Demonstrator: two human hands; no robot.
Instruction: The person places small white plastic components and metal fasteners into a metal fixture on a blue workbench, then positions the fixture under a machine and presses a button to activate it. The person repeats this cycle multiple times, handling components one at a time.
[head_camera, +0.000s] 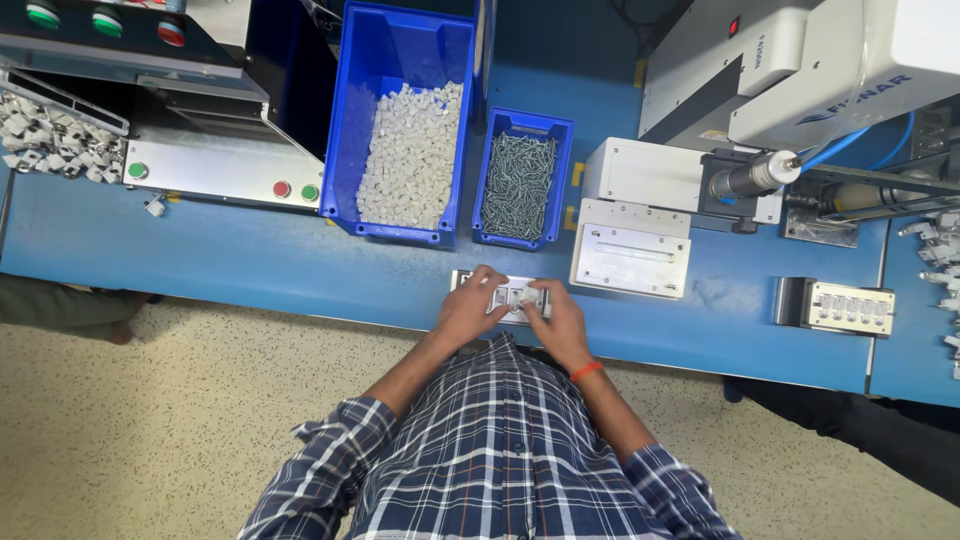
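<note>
While flat on the tabletop (300, 270), fixture (510, 296) between both hands, left hand (468, 306) and right hand (553, 312) fingers curled onto its ends.

Plastic, metal, cloth and speckled flooring at a blue workbench

A pale metal fixture (505, 297) with a dull sheen is touched by the bare left hand (468, 305) and right hand (556, 318). The bench top (250, 260) is seen as smooth, matt blue. Glossy blue plastic is shown by the large bin (400, 60) of matt white plastic pieces (412, 155) and the small bin (523, 125) of shiny metal screws (517, 185). Woven checked cloth forms the shirt (490, 450); the floor (150, 430) appears speckled and matt.
</note>
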